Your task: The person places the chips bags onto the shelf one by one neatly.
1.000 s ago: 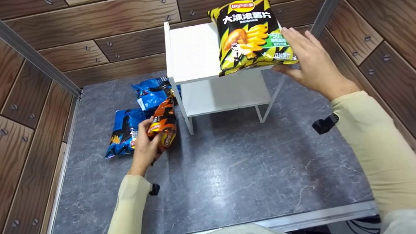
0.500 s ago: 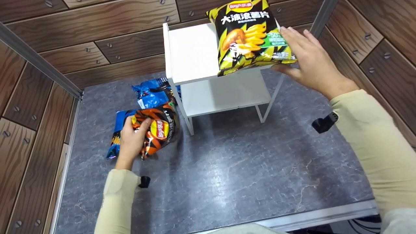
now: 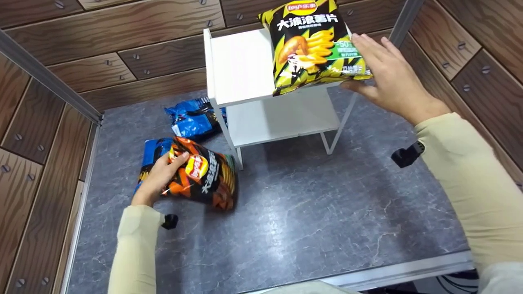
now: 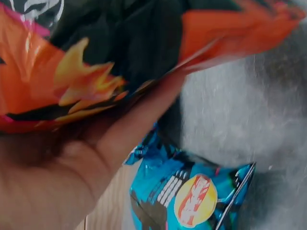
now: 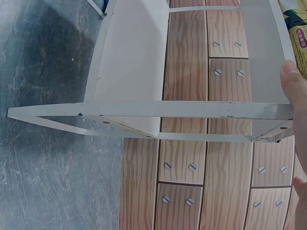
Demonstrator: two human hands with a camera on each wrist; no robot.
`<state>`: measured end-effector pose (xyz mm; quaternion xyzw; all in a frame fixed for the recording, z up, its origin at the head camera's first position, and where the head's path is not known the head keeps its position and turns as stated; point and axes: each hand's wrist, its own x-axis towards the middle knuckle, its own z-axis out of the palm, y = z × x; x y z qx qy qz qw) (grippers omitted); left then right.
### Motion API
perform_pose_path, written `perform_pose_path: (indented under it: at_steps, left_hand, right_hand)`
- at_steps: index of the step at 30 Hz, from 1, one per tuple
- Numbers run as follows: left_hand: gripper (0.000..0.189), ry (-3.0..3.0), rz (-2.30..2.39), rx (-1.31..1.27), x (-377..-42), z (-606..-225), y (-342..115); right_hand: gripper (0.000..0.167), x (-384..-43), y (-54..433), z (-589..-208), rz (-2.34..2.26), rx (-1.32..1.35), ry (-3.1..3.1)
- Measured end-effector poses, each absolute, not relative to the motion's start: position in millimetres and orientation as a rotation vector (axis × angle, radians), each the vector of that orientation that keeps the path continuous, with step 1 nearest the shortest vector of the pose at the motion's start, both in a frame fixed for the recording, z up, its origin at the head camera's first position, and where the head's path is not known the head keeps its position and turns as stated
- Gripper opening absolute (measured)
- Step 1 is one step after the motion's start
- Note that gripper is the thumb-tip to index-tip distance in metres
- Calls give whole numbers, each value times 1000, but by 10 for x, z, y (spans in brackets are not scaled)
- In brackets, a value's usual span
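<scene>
My left hand grips an orange-and-black chip bag by its end, thumb on the front. The bag tilts to the lower right, partly covering a blue chip bag on the floor. In the left wrist view, the hand's underside and the blue bag below show. A yellow-and-black chip bag lies on the top shelf of a white rack. My right hand rests against that bag's right side, fingers extended, thumb lower at the shelf edge.
Another blue chip bag lies behind, beside the rack's left legs. The rack has a lower shelf. Wood-patterned walls enclose the grey marbled floor on the back and sides.
My left hand has moved left and turned the orange-and-black bag from edge-on to front-up, its far end swinging toward the lower right. The right hand has stayed in place.
</scene>
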<state>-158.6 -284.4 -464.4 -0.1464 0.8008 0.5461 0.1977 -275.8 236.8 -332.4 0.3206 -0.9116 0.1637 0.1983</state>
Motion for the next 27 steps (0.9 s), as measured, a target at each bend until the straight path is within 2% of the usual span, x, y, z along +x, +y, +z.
perform_pose_path:
  at_steps: [8,16,23,27]
  left_hand:
    - [83,2109,1295,-270,-1667,-4645,-2940]
    - [78,1840,1328,-306,-1751,-4685,-2920]
    - [76,2144,1055,-230,-1861,-4636,-2848]
    - [62,2364,824,-165,-1921,-4621,-2786]
  right_hand:
    - [91,-2756,2364,-3323,451,905,-2543]
    - [91,-2757,2355,-3330,471,895,-2548]
    - [90,-2755,2353,-3331,480,893,-2550]
    - [91,-2755,2357,-3330,484,891,-2546]
